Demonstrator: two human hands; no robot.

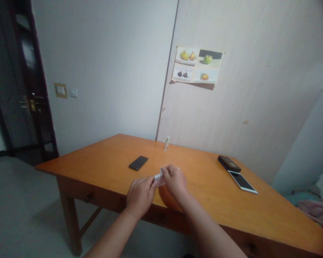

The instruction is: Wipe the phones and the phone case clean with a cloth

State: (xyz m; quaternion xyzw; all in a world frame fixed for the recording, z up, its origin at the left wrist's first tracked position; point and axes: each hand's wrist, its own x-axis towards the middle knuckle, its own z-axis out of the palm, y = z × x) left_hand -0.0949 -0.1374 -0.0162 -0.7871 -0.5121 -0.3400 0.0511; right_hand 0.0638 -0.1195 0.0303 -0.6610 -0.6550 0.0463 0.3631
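Above the table's front edge, my two hands meet at a small white flat object (pixel 158 180), perhaps a packet or little box; its kind is too covered to make out. My left hand (pixel 141 195) is closed on its left end, thumb along the near side. The other end is pinched by the fingers of my right hand (pixel 174 179), which hide much of it. A black smartphone (pixel 138 163) lies just beyond my left hand. Further back, near the wall, stands a small clear bottle (pixel 166 143) with a pale top.
The orange wooden table (pixel 97 161) reaches back to the wall. On its right side lie a dark wallet-like case (pixel 229 163) and a white-framed tablet (pixel 242 182). A fruit poster (pixel 197 65) hangs on the wall. Bedding (pixel 316 211) shows at the far right.
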